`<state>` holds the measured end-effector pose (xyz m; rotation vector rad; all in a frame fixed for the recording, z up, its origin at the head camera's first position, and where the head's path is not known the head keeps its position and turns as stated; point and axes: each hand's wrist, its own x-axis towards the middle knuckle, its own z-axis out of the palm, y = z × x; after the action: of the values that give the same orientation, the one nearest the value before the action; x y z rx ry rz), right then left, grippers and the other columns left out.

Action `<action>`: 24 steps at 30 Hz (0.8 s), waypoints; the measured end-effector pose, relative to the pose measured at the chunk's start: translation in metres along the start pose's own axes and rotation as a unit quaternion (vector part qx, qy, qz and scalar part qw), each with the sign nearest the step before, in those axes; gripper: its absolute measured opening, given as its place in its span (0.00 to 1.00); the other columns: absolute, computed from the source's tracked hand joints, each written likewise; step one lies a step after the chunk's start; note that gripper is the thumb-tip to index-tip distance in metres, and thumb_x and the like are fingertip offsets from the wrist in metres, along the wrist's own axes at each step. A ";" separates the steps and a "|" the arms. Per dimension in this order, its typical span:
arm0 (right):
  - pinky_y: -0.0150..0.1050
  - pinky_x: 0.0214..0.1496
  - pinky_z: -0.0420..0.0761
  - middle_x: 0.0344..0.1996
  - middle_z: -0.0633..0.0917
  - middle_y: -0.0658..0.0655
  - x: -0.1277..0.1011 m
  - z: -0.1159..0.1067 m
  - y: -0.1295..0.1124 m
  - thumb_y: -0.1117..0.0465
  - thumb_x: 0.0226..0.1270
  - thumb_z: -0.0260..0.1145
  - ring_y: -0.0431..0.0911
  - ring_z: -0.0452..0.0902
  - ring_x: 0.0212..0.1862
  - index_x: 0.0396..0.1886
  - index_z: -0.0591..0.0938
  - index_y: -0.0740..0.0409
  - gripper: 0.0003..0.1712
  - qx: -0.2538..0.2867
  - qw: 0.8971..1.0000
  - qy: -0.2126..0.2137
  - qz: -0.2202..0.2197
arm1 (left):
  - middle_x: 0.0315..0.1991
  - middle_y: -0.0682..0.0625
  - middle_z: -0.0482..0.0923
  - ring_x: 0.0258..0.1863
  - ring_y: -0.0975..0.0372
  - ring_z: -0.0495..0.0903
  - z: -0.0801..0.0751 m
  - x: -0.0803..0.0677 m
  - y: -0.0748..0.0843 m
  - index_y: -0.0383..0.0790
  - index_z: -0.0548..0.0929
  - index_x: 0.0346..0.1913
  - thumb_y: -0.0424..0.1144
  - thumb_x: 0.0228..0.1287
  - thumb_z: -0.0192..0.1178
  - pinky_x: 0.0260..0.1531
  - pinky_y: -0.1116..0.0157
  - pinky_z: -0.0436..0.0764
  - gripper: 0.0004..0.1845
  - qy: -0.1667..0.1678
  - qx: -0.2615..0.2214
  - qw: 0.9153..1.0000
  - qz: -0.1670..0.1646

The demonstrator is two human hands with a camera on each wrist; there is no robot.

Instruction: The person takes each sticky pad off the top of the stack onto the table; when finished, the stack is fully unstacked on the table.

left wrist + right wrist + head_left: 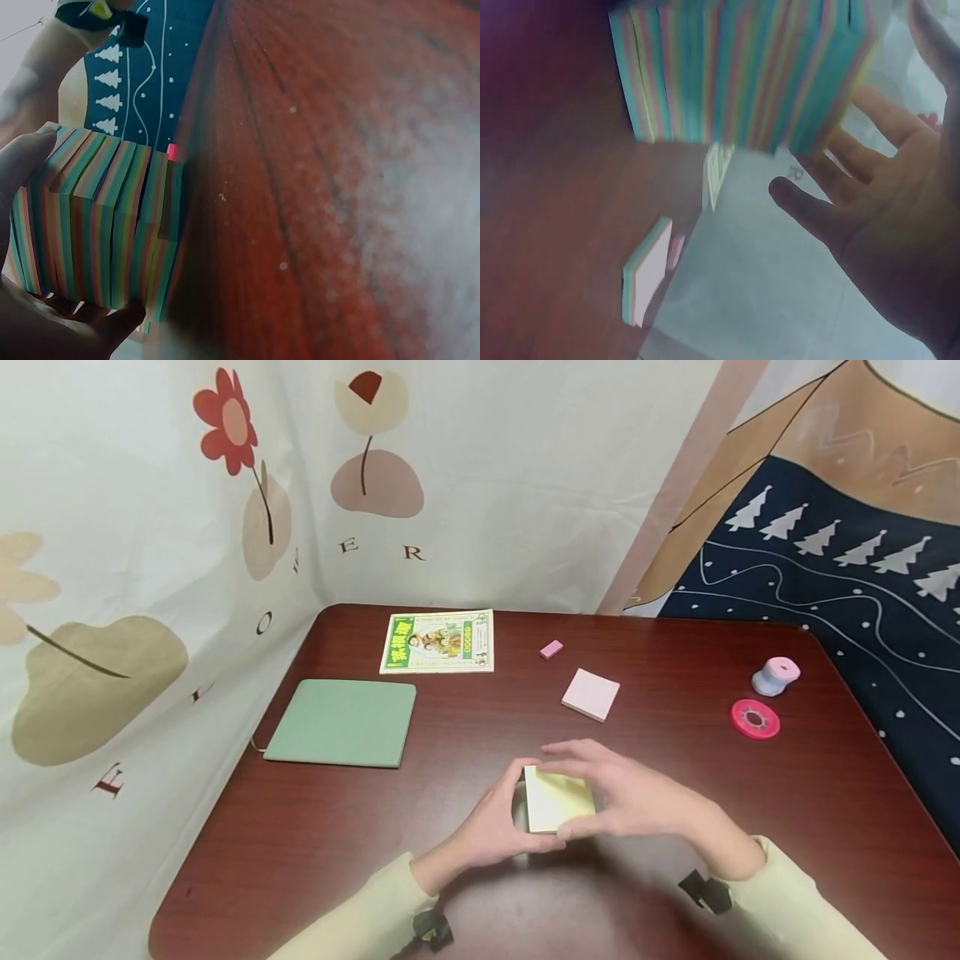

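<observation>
A tall stack of sticky notes (551, 802) with a pale yellow top stands on the table in front of me. Its striped multicolour sides (97, 225) show many thin pads piled together, a few slightly out of line. My left hand (498, 818) holds the stack from the left, thumb on the near side and fingers on the far side. On the right, my right hand (637, 789) is spread around the stack's upper right corner. In the right wrist view its fingers (885, 116) are extended, with a gap between the thumb and the striped side.
Behind the stack lies a thin pink-topped sticky pad (591, 695), with a small pink eraser (551, 649) beyond it. A green notebook (341, 722) and an illustrated booklet (438, 642) lie left. At right are a pink tape ring (755, 718) and a pink-and-white spool (775, 677).
</observation>
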<state>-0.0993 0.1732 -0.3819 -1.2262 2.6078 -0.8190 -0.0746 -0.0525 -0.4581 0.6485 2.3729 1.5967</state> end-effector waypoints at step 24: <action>0.41 0.51 0.77 0.60 0.74 0.46 -0.009 -0.006 0.000 0.51 0.48 0.79 0.41 0.71 0.57 0.62 0.79 0.47 0.38 -0.027 0.999 0.027 0.004 | 0.60 0.60 0.72 0.61 0.59 0.71 -0.001 0.000 0.003 0.58 0.63 0.67 0.53 0.43 0.79 0.58 0.51 0.69 0.47 -0.004 -0.002 1.000 -0.018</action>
<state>-0.0957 0.1826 -0.3781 -1.2243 2.6926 -0.7958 -0.0742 -0.0521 -0.4552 0.6053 2.3611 1.5810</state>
